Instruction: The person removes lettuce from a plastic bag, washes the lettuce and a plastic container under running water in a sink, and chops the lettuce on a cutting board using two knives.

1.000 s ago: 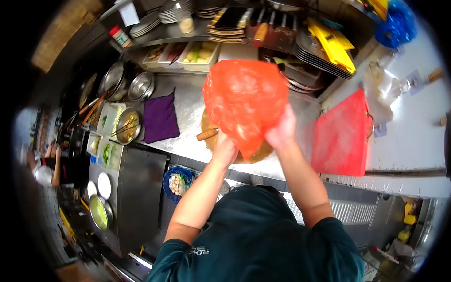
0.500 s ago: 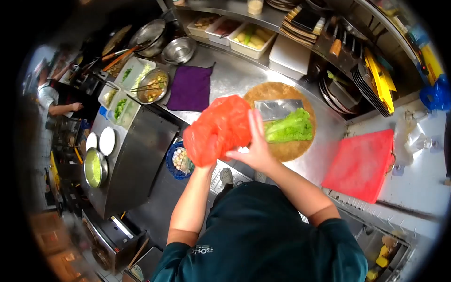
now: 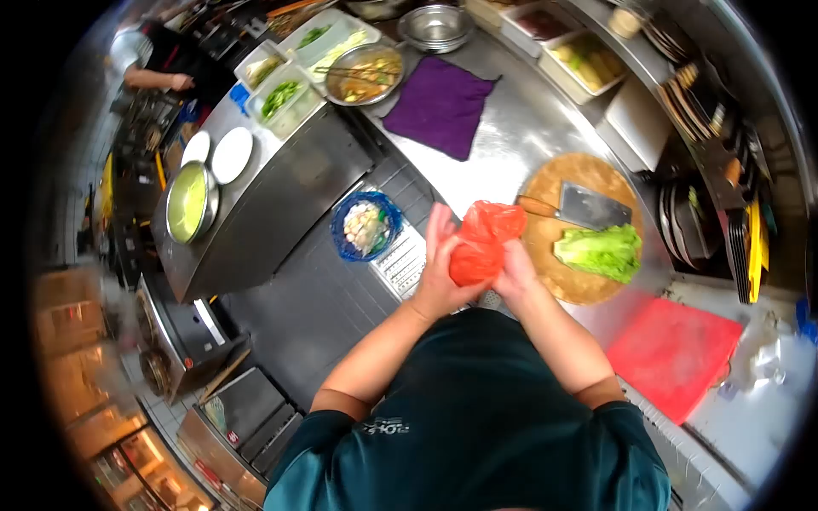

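A crumpled red plastic bag (image 3: pixel 482 244) is held between both hands in front of the body. My left hand (image 3: pixel 441 277) presses on its left side, fingers pointing up and partly spread. My right hand (image 3: pixel 516 271) grips the bag from the right, its fingers partly hidden by the plastic. To the right, a round wooden chopping board (image 3: pixel 588 287) bears a cleaver (image 3: pixel 594 208) with a wooden handle and a green lettuce head (image 3: pixel 601 253). The cleaver's handle lies close to the bag.
A purple cloth (image 3: pixel 440 106) lies on the steel counter (image 3: pixel 515 119) near a bowl of food (image 3: pixel 364 75). A blue-lined bin (image 3: pixel 366 226) stands on the floor. The red board (image 3: pixel 675 353) is at right. A person (image 3: pixel 153 58) stands at upper left.
The view has turned left. The bag, spread wide a second ago, is now gathered into a smaller bundle between my hands. The cleaver and lettuce it hid have come into view.
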Demonstrator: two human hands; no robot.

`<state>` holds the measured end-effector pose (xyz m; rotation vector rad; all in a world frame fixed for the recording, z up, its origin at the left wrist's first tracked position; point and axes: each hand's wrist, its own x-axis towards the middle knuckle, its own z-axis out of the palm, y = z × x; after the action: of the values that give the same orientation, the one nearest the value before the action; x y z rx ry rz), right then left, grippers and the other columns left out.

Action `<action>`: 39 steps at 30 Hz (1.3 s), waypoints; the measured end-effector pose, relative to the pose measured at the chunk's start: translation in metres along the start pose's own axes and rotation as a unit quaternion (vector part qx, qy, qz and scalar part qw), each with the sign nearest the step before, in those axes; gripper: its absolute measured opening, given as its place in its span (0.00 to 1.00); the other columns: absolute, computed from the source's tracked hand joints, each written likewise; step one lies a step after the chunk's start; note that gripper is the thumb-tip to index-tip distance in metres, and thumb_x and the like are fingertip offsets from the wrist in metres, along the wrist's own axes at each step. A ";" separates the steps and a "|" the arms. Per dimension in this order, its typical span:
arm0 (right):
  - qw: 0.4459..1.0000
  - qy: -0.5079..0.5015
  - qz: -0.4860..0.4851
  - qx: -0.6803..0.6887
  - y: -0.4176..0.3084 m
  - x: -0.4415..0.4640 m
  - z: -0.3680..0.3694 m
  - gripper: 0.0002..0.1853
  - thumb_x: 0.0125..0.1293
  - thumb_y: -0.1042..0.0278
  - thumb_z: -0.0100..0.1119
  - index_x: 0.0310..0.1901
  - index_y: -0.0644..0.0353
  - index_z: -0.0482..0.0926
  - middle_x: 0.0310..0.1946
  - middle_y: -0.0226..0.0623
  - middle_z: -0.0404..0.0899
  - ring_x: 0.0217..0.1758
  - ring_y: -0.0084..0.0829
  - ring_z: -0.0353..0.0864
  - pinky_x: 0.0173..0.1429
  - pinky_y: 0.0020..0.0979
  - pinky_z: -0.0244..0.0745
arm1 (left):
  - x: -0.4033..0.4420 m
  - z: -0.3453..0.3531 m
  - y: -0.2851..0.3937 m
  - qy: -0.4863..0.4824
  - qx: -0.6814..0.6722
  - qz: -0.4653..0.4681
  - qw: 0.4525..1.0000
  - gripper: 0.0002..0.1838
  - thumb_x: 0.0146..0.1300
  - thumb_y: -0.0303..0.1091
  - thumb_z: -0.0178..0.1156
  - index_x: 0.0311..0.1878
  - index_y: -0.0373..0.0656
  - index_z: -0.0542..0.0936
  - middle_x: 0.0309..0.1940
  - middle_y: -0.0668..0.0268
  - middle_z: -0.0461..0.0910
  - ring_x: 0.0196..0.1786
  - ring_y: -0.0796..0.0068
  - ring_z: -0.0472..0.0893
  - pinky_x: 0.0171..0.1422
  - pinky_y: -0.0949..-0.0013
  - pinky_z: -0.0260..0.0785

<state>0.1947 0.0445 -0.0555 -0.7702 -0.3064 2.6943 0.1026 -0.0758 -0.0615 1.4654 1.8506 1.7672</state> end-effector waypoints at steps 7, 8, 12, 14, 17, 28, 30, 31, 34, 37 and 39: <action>0.972 -0.050 0.195 -0.123 0.028 0.025 0.011 0.12 0.78 0.62 0.51 0.57 0.54 0.75 0.52 0.37 0.79 0.53 0.31 0.82 0.57 0.35 0.81 | -0.010 -0.038 -0.015 -0.074 0.067 0.107 0.989 0.41 0.49 0.41 0.76 0.65 0.44 0.66 0.67 0.42 0.64 0.68 0.38 0.68 0.75 0.32 0.55; 0.959 -0.026 0.186 -0.211 0.034 0.028 0.016 0.12 0.77 0.63 0.51 0.57 0.54 0.75 0.52 0.37 0.79 0.54 0.31 0.82 0.58 0.35 0.80 | -0.013 -0.038 -0.019 -0.024 0.072 0.110 0.991 0.36 0.50 0.41 0.74 0.60 0.41 0.70 0.58 0.46 0.70 0.61 0.41 0.72 0.74 0.33 0.58; 0.967 0.002 0.133 -0.219 0.060 0.041 0.027 0.22 0.75 0.66 0.53 0.68 0.53 0.67 0.61 0.41 0.74 0.64 0.32 0.75 0.66 0.36 0.74 | -0.010 -0.052 -0.041 0.044 0.099 0.073 0.991 0.29 0.51 0.37 0.73 0.54 0.38 0.73 0.48 0.50 0.72 0.54 0.43 0.74 0.64 0.41 0.66; 0.984 -0.018 0.102 -0.147 0.068 0.040 0.040 0.26 0.74 0.65 0.51 0.71 0.54 0.63 0.64 0.42 0.72 0.66 0.34 0.73 0.69 0.38 0.71 | -0.004 -0.058 -0.032 0.031 0.134 0.048 0.989 0.28 0.50 0.36 0.73 0.54 0.38 0.74 0.47 0.51 0.72 0.52 0.43 0.74 0.64 0.43 0.66; 0.993 -0.067 0.075 -0.068 0.073 0.042 0.055 0.29 0.73 0.63 0.49 0.74 0.56 0.59 0.67 0.44 0.69 0.68 0.37 0.72 0.74 0.40 0.66 | 0.005 -0.072 -0.025 0.064 0.165 0.003 0.984 0.23 0.49 0.31 0.71 0.49 0.38 0.75 0.46 0.50 0.75 0.49 0.45 0.75 0.56 0.49 0.66; 0.979 0.067 0.111 -0.158 0.104 0.066 0.072 0.25 0.80 0.44 0.38 0.65 0.52 0.71 0.64 0.35 0.73 0.69 0.33 0.71 0.71 0.39 0.67 | 0.019 -0.089 -0.045 -0.020 0.367 -0.039 0.929 0.04 0.56 0.31 0.60 0.32 0.41 0.77 0.38 0.55 0.77 0.51 0.55 0.76 0.67 0.41 0.59; 0.981 0.084 0.114 -0.131 0.106 0.071 0.066 0.23 0.82 0.51 0.35 0.66 0.56 0.70 0.62 0.40 0.74 0.67 0.34 0.73 0.69 0.39 0.70 | 0.017 -0.087 -0.052 -0.028 0.362 -0.030 0.931 0.11 0.56 0.29 0.61 0.41 0.34 0.79 0.61 0.43 0.72 0.68 0.42 0.68 0.77 0.35 0.48; 0.979 0.094 0.113 -0.140 0.105 0.073 0.062 0.23 0.83 0.53 0.34 0.66 0.57 0.69 0.62 0.42 0.74 0.66 0.35 0.74 0.69 0.40 0.70 | 0.017 -0.089 -0.050 -0.038 0.300 -0.045 0.952 0.14 0.56 0.28 0.61 0.45 0.33 0.78 0.65 0.41 0.68 0.70 0.39 0.65 0.77 0.35 0.48; 0.981 0.118 0.083 -0.130 0.099 0.080 0.052 0.20 0.82 0.60 0.33 0.66 0.59 0.68 0.61 0.46 0.74 0.61 0.38 0.78 0.63 0.42 0.76 | 0.022 -0.101 -0.035 -0.076 0.111 -0.102 0.986 0.30 0.57 0.25 0.63 0.64 0.32 0.69 0.76 0.38 0.50 0.74 0.31 0.57 0.77 0.39 0.51; 0.985 0.126 0.054 -0.101 0.089 0.079 0.054 0.18 0.81 0.65 0.34 0.62 0.60 0.71 0.56 0.45 0.77 0.56 0.38 0.80 0.58 0.40 0.81 | 0.016 -0.112 -0.035 -0.188 0.031 -0.039 0.981 0.31 0.60 0.28 0.63 0.67 0.32 0.67 0.75 0.38 0.53 0.74 0.32 0.57 0.77 0.42 0.53; 0.989 0.098 0.047 -0.097 0.089 0.087 0.037 0.17 0.81 0.65 0.35 0.60 0.60 0.73 0.51 0.45 0.80 0.54 0.38 0.81 0.57 0.39 0.81 | 0.007 -0.110 -0.037 -0.208 0.139 0.041 0.967 0.29 0.65 0.30 0.59 0.68 0.32 0.67 0.72 0.38 0.59 0.74 0.36 0.61 0.78 0.43 0.53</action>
<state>0.0827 -0.0103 -0.0916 -1.1238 -0.5005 2.6736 0.0024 -0.1341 -0.0596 1.8640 1.8805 1.1361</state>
